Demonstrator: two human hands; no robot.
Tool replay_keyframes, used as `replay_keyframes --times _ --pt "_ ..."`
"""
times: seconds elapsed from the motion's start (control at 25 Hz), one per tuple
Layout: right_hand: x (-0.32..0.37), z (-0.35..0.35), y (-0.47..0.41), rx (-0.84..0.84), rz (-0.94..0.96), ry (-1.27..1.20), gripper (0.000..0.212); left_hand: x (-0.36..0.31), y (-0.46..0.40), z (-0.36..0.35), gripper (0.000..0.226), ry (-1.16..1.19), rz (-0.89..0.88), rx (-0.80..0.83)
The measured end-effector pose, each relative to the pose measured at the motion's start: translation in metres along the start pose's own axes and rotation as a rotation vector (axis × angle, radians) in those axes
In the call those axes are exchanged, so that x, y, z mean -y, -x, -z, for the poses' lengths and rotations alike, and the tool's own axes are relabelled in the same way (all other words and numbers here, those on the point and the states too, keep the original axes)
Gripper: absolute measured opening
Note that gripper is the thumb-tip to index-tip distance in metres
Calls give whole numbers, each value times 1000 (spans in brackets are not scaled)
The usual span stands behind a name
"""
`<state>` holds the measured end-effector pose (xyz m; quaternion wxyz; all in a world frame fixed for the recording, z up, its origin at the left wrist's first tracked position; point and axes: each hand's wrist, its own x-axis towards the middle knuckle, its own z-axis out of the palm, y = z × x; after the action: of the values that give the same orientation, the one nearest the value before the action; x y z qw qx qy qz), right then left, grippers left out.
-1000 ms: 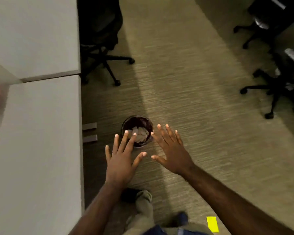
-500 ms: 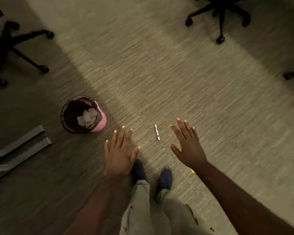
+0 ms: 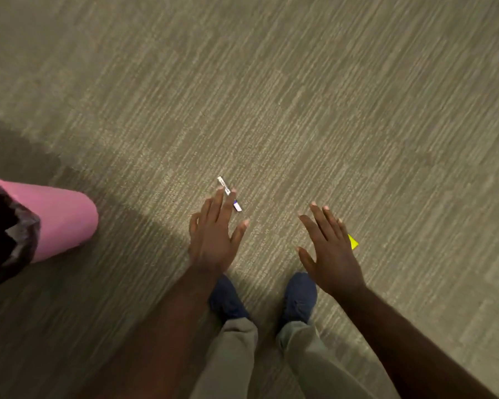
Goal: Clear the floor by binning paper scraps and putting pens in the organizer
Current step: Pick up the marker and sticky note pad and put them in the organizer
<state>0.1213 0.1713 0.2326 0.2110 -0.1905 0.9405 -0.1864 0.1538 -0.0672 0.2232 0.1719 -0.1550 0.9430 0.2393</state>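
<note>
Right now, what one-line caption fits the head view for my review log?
Both hands, left hand and right hand, spread open above carpet, a pen and yellow paper scrap on the floor, pink bin at left.

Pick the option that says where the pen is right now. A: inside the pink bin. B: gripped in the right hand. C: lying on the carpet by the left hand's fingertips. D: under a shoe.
C: the pen lies flat on the carpet, partly behind the open left hand.
</note>
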Motion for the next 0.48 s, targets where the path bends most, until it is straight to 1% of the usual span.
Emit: replay_keyframes --times 0.24,0.36,0.48 --pt "-113 -120 -18 50 -117 24 70 64 -70 -136 62 -32 39 -12" --pt "-164 -161 -20 72 -159 60 73 95 -104 -178 61 -69 50 4" --pt "-202 -196 -19 96 -226 87 75 112 -134 -209 60 -94 19 43"
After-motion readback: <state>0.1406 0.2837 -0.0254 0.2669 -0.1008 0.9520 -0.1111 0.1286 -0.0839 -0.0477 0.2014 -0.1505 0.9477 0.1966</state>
